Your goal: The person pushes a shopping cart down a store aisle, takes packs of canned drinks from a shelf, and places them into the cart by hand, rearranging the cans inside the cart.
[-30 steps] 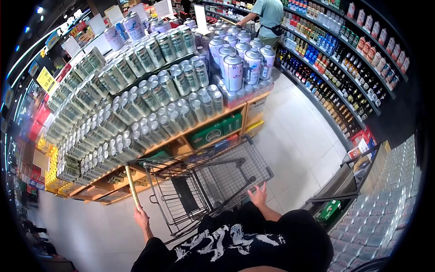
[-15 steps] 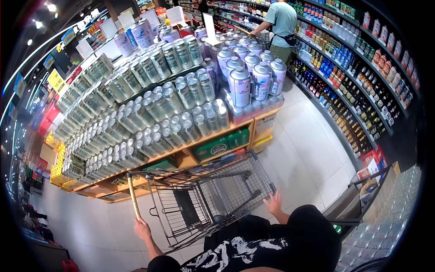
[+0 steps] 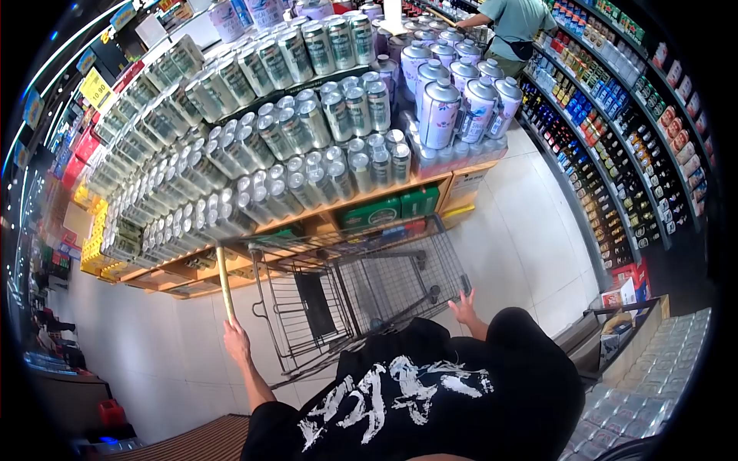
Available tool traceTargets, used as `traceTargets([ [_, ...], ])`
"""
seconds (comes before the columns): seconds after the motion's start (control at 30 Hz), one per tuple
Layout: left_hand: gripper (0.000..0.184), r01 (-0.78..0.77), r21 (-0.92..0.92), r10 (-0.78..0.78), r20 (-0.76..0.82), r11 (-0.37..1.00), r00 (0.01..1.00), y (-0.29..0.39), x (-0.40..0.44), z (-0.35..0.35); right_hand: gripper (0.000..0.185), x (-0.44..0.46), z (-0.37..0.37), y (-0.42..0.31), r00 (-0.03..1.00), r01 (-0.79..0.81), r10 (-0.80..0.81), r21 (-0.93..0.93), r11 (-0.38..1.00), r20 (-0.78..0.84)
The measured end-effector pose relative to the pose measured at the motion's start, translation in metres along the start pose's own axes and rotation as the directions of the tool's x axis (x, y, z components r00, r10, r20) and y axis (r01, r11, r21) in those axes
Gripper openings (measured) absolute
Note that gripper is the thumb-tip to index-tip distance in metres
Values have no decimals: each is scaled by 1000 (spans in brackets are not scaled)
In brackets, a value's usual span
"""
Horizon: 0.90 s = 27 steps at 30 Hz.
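Observation:
A metal wire shopping cart (image 3: 388, 288) stands sideways before me, its pale yellow handle bar (image 3: 224, 280) on the left. Around the near end of that bar my left hand (image 3: 237, 339) is closed. At the right end of the cart, my right hand (image 3: 464, 310) is beside the dark corner piece (image 3: 464, 283) of the basket. Its fingers are spread and hold nothing; whether the fingertips touch the corner I cannot tell. No goods show in the basket, and a dark panel (image 3: 315, 305) hangs in its handle end.
Beyond the cart rises a stepped display of cans (image 3: 296, 127), with purple-and-white cans (image 3: 440, 115) at its right end. Shelves of drinks (image 3: 615, 146) line the right, where a person (image 3: 507, 34) stands. Shrink-wrapped packs (image 3: 638, 407) lie near right. Tiled floor (image 3: 530, 223) runs between.
My view has tilted down and shifted, so the display and cart sit higher in it. My right hand is a little nearer the cart's corner. The left hand keeps its grip on the handle.

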<state>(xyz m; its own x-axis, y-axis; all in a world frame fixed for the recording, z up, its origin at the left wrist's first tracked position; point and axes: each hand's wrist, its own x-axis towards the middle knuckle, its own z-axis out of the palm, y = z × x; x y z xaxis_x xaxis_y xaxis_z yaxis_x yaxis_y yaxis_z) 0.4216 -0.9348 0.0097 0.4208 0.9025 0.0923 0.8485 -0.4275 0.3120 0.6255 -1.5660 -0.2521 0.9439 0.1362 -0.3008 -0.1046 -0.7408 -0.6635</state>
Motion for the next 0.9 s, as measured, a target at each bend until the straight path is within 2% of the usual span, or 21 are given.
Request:
traceTargets([
  [0.13, 48, 4, -70, -4, 7, 998, 1000, -4, 16, 14, 83, 24, -8, -12, 991, -108, 105, 32, 994, 83],
  [0.27, 46, 24, -32, -24, 3, 999, 1000, 12, 16, 17, 84, 40, -16, -22, 994, -69, 66, 32, 997, 86],
  [0.33, 46, 36, -10, -36, 44, 999, 998, 18, 22, 14, 85, 53, -13, -12, 994, -68, 73, -66, 995, 77],
  [0.4, 45, 42, -32, -40, 56, 999, 998, 14, 33, 22, 88, 65, -5, -2, 997, -44, 49, -96, 994, 53],
  [0.53, 45, 119, -91, -111, 94, 989, 989, 23, 29, 22, 87, 76, -17, -13, 990, -68, 81, -113, 991, 115],
  [0.63, 45, 111, -96, -101, 98, 989, 990, 24, 28, 26, 81, 82, -19, -28, 997, -62, 66, -102, 993, 35],
  [0.67, 44, 102, -94, -93, 96, 990, 991, 23, 29, 28, 81, 88, -26, -35, 979, -134, 120, 79, 988, 165],
  [0.77, 43, 124, -122, -113, 94, 985, 989, 31, 24, 27, 80, 100, -16, -30, 975, -187, 184, 17, 982, 122],
  [0.8, 43, 123, -107, -114, 93, 987, 989, 29, 22, 26, 80, 105, -17, -29, 896, -382, 362, 30, 924, 258],
  [0.9, 43, 117, -89, -110, 81, 989, 991, 29, 26, 26, 80, 102, -14, -30, 927, -337, 307, 121, 933, 215],
])
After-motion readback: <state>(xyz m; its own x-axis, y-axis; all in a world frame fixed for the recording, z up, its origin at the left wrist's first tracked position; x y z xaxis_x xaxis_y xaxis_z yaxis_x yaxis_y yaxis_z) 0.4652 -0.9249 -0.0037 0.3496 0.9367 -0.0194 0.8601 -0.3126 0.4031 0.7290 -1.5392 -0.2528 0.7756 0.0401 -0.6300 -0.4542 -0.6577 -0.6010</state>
